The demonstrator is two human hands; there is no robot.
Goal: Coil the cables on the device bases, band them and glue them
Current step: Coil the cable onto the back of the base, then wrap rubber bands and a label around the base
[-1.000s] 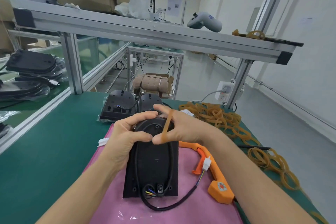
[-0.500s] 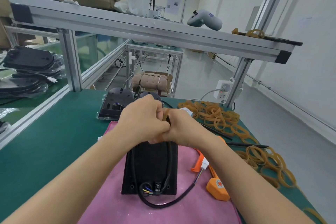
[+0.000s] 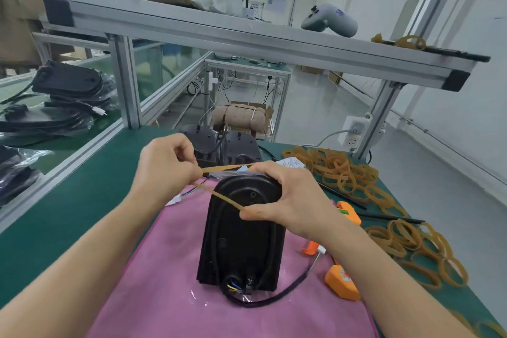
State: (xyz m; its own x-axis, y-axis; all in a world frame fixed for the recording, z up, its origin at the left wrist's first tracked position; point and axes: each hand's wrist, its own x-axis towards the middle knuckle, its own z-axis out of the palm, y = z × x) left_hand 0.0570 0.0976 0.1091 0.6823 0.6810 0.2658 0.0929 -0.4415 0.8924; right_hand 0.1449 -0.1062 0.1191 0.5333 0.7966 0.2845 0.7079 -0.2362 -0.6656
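Left hand: the left hand (image 3: 167, 170) is curled into a fist, pinching one end of a rubber band (image 3: 219, 195) and pulling it away from the other hand.
Right hand: the right hand (image 3: 288, 200) grips the rounded far end of the black base (image 3: 241, 241), its fingers wrapped over the rim, with the band's other end caught around its thumb and fingers.
Change: half a second ago both fists were pressed together over the base with the band bunched between them; now they have drawn apart and the band is stretched into a long, thin loop between them, above the top of the base.
Meaning: the band looks opened wide enough to slip over the base, so the banding step seems under way but not yet done.
Cable: the black cable (image 3: 263, 299) runs round the face of the base below the right hand and loops out at the near end, lying on the pink cloth (image 3: 153, 282).
Spare bands: a heap of rubber bands (image 3: 343, 170) sits on the green table (image 3: 55, 214) beyond and outside the right hand.
Glue: an orange glue gun (image 3: 343, 280) lies under the right forearm, untouched; gluing is probably next.
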